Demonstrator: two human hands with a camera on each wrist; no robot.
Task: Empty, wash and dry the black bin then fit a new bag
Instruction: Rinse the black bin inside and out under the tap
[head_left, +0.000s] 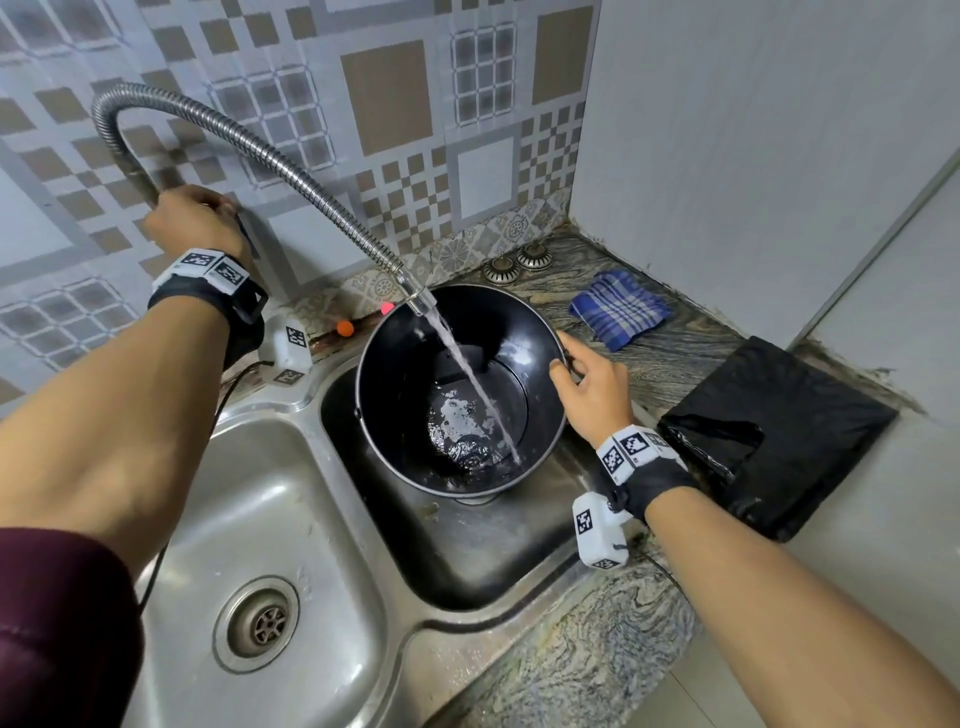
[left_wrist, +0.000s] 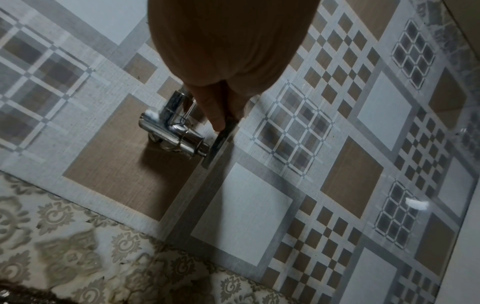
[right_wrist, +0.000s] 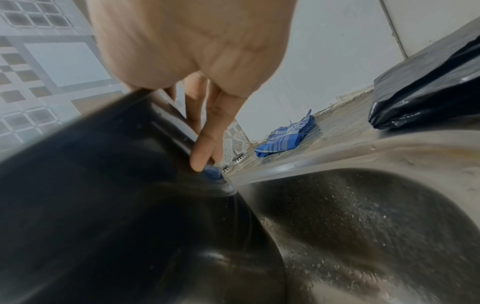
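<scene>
The black bin (head_left: 395, 364) stands tilted in the right sink basin (head_left: 467, 551), its mouth facing me. Water streams from the flexible steel tap hose (head_left: 270, 156) into it and pools at the bottom. My right hand (head_left: 589, 387) grips the bin's right rim (right_wrist: 166, 115), fingers outside. My left hand (head_left: 192, 218) is up at the tiled wall, fingers on the flat tap lever (left_wrist: 221, 139) beside the chrome valve (left_wrist: 174, 131). A folded black bag (head_left: 779, 436) lies on the counter at right. A blue checked cloth (head_left: 618, 306) lies behind it.
The left sink basin (head_left: 249, 519) with its drain (head_left: 262, 623) is near me. Two metal drain covers (head_left: 517, 262) sit on the stone counter by the corner. Small orange and pink balls (head_left: 344, 327) lie behind the sink. A wall closes the right side.
</scene>
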